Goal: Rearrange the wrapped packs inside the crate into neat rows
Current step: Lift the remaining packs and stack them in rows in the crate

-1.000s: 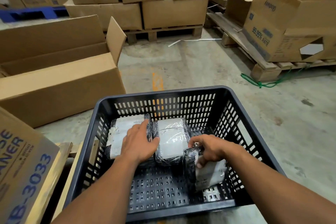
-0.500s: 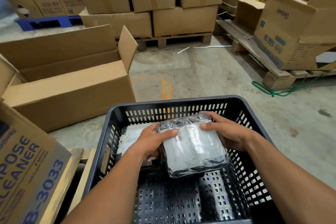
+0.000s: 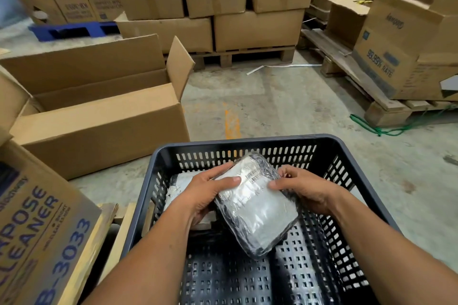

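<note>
Two hands hold one wrapped pack (image 3: 255, 208) above the floor of the dark crate (image 3: 357, 200), and the near part of that floor is bare. The left hand (image 3: 203, 195) grips the pack's left edge, its thumb lying on top and its fingers (image 3: 220, 172) curled round the far corner. The right hand (image 3: 307, 190) grips the right edge with thumb and fingers closed on the wrap. Compared with half a second ago, the pack is turned more: its long side now runs from far left to near right, with the near end tilted down, and the right hand has shifted from the far edge to the right side. A barcode label shows on the top face. A second pack (image 3: 177, 186) lies flat in the far left part of the crate, partly hidden by the left hand. Left of the crate stands a printed carton (image 3: 37, 225), and farther away an open cardboard box (image 3: 99, 111) sits on the concrete floor (image 3: 272, 101). At the far side, stacked cartons (image 3: 213, 2) rest on a wooden pallet (image 3: 247, 56).
</note>
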